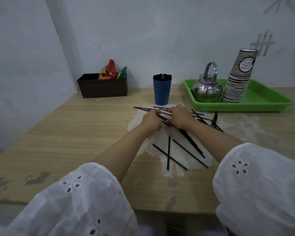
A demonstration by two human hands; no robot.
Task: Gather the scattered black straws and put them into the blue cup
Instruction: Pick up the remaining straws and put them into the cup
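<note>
Before the blue cup (161, 92), left hand (152, 120) and right hand (179, 116) each closed their grip on black straws (191, 142), apparently bunching them together.

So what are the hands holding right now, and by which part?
A bunch of black straws on the table: left hand pinches its far end, right hand curls over it just beside.

The stacked paper cups (239, 77) read "DON'T FORGET TO SMILE TODAY" (upside down).
</note>
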